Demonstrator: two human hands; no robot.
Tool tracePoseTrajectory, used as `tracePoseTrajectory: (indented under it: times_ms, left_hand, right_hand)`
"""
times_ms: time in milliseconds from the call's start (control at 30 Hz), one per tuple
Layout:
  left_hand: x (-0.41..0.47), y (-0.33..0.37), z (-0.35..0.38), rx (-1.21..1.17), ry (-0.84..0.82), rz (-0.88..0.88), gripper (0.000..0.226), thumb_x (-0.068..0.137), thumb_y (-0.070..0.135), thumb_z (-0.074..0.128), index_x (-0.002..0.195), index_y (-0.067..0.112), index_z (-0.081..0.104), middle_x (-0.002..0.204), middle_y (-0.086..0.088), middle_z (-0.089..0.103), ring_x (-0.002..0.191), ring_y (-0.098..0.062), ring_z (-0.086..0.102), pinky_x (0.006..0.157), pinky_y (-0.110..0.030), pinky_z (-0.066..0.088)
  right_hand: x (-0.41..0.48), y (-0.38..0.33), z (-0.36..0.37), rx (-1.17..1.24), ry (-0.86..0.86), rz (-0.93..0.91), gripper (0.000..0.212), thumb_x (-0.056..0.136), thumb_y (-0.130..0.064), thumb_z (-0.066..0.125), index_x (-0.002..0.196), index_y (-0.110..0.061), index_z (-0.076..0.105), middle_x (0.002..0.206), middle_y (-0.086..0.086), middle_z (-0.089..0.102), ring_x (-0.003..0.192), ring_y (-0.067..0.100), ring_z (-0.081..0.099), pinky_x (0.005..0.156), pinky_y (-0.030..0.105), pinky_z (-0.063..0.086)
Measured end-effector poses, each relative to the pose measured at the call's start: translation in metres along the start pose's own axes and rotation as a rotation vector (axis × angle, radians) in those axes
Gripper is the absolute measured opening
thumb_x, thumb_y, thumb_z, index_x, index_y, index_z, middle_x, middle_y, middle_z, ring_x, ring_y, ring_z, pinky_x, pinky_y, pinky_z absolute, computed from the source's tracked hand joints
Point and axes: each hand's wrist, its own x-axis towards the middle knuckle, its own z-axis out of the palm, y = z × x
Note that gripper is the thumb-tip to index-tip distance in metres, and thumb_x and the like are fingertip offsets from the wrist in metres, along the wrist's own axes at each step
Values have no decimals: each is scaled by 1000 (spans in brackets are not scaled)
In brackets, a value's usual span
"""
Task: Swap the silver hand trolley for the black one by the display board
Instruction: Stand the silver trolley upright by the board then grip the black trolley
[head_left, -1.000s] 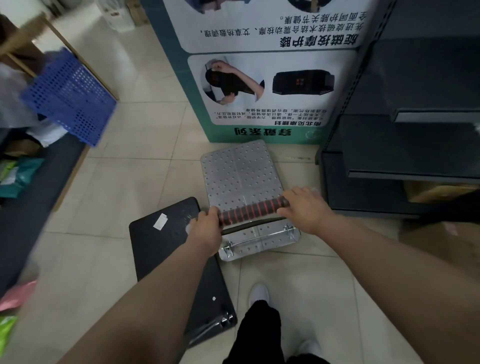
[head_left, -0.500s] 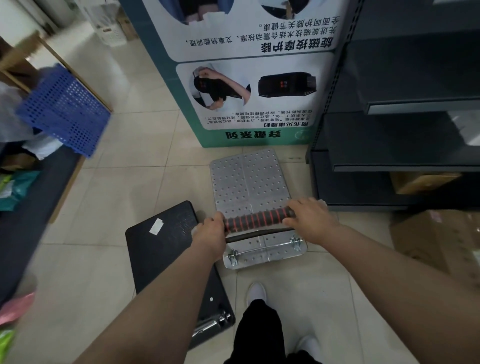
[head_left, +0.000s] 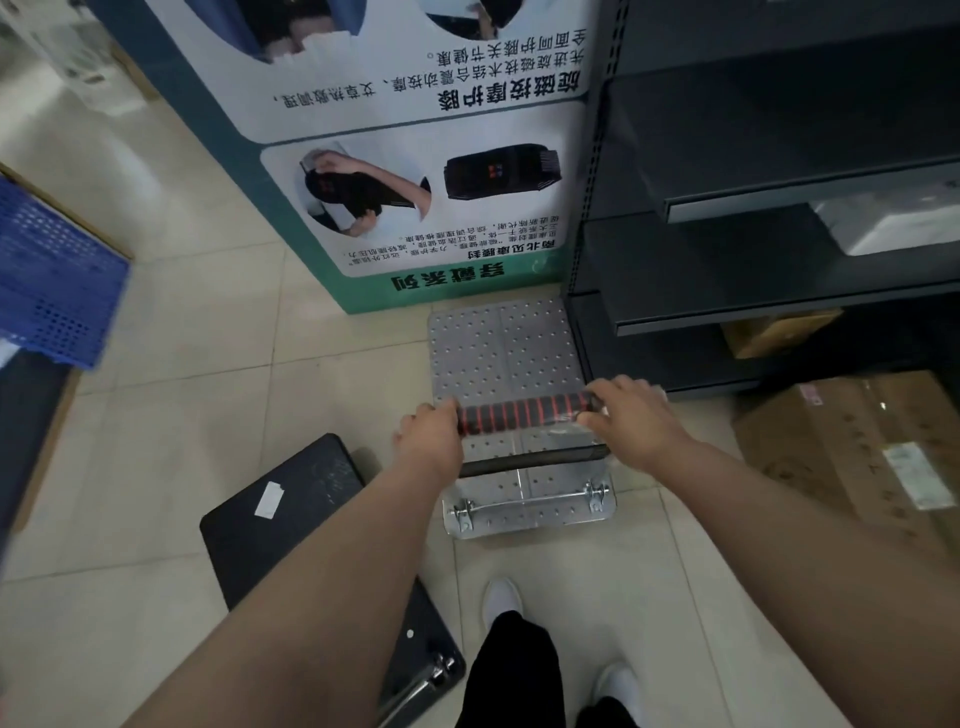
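The silver hand trolley (head_left: 501, 348) stands on the tiled floor, its perforated deck touching the foot of the display board (head_left: 415, 171). Its black handle with red rings (head_left: 524, 413) is upright over the deck. My left hand (head_left: 434, 441) grips the handle's left end and my right hand (head_left: 631, 418) grips its right end. The black trolley (head_left: 291, 514) lies flat on the floor to the left, partly hidden under my left forearm, its handle folded down near my feet.
Dark metal shelving (head_left: 753, 249) stands right of the silver trolley, nearly touching it. A cardboard box (head_left: 857, 452) sits on the floor at the right. A blue perforated crate (head_left: 47, 291) leans at the left. My white shoes (head_left: 501, 597) are behind the trolley.
The silver trolley has rolled forward and to the right, up against the display board's foot and the shelving. Both hands stayed on the handle.
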Motion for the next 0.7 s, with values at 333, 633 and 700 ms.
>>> tracePoseTrajectory:
  times_ms: [333,633,700]
  left_hand:
    - [57,-9,-29,-24,6,19,23,95,11,47,117,16,44,113,-17,52,107,-40,51,95,-51,44]
    - [94,-3,-50,-32,49,50,20,95,10,46,114,16,47,109,-16,54,104,-39,51,91,-50,44]
    - [95,1,-50,-34,49,56,19,95,10,47,113,16,47,108,-15,54,104,-37,51,90,-49,43]
  right_hand:
    - [61,-17,-20,23,-53,34,34,95,-39,48,125,-23,52,122,7,56,115,29,48,101,47,39]
    - [98,-20,-42,18,-43,50,29,96,-33,48,121,-19,52,120,10,55,115,30,47,94,43,40]
    - [99,-17,-45,13,-53,55,30,96,-33,48,121,-19,51,121,10,54,115,30,47,95,43,40]
